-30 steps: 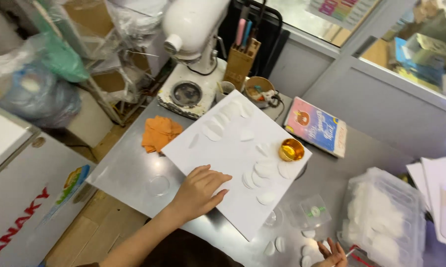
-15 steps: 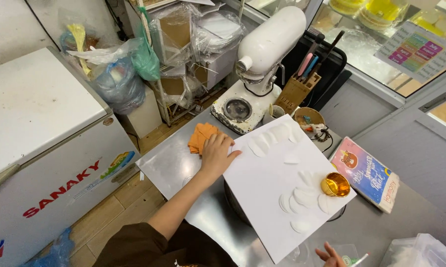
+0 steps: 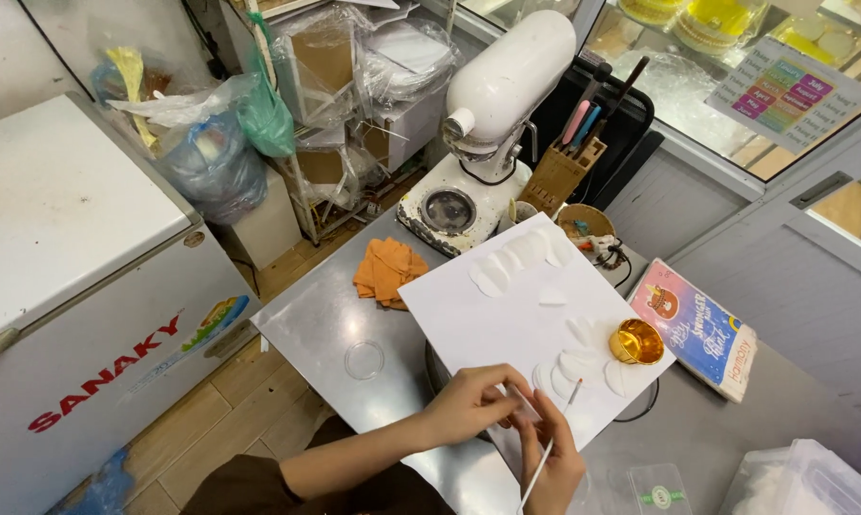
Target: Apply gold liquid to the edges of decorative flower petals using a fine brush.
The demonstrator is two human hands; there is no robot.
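Note:
My left hand (image 3: 470,405) rests at the near edge of a white sheet (image 3: 492,319) on the steel table and pinches a thin white wafer petal (image 3: 527,408). Just right of it, my right hand (image 3: 556,464) holds a thin paintbrush (image 3: 556,432) whose tip points up toward the petal. Several more white petals (image 3: 518,257) lie along the sheet's far edge, and others (image 3: 580,355) sit by a small gold bowl (image 3: 636,341) on the sheet's right side.
An orange cloth (image 3: 385,271) and a clear round lid (image 3: 363,360) lie on the steel table (image 3: 306,329) left of the sheet. A white stand mixer (image 3: 495,105), a knife block (image 3: 561,172), a colourful book (image 3: 699,329), a plastic container (image 3: 812,482) and a chest freezer (image 3: 68,277) surround it.
My left hand left the orange cloth and came back to the sheet's near edge, now pinching a petal. My right hand rose into view with the brush.

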